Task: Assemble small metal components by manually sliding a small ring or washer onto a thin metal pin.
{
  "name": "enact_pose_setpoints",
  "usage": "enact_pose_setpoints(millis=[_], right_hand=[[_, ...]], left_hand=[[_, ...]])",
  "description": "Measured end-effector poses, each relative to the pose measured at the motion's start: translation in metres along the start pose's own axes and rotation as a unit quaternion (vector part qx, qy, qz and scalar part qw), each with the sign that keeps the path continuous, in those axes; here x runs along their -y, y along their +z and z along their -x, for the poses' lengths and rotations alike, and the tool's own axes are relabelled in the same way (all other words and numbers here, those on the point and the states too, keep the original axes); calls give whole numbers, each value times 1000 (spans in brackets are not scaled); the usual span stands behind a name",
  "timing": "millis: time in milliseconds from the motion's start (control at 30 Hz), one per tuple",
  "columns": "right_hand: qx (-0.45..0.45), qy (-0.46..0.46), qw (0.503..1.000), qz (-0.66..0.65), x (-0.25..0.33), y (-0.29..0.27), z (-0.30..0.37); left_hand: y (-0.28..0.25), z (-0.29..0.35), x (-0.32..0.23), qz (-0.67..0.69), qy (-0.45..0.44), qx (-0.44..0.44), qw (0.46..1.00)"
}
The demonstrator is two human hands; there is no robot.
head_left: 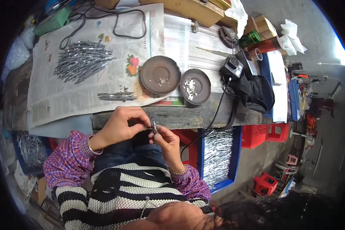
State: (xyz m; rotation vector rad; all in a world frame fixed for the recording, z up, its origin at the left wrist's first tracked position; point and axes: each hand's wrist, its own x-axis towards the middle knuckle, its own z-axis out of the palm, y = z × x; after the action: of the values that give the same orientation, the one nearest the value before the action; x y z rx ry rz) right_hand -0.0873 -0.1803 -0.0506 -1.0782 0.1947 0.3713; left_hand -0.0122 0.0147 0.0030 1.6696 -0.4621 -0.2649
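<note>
In front of my body, at the table's near edge, both hands meet at a slim, dark metal part [155,129]. My right hand [168,145] is closed around its lower end, and the part points up. The fingertips of my left hand [120,125] are pinched together beside its upper end; whatever they hold is too small to make out. Beyond my hands, several similar metal parts [117,96] lie side by side on newspaper, with a larger pile [82,61] farther back. Two round dark dishes, a larger one [148,72] and a smaller one [204,84], hold tiny shiny pieces.
Newspaper [46,86] covers the table's left side. A blue bin [237,153] full of metal parts stands below the edge at right; another blue bin [23,157] is at left. A black cable [214,113] hangs over the edge near a black bag [257,92]. Red stools [253,136] stand right.
</note>
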Motion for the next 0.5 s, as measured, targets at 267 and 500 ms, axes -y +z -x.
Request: enact_pose_setpoints(millis=[267,500], right_hand=[[-16,-12,999,40,7,11,6],[-12,-38,997,67,4,13,8]], left_hand=[[10,5,-2,4,-40,-36,999],[12,9,5,16,-46,-44,998]])
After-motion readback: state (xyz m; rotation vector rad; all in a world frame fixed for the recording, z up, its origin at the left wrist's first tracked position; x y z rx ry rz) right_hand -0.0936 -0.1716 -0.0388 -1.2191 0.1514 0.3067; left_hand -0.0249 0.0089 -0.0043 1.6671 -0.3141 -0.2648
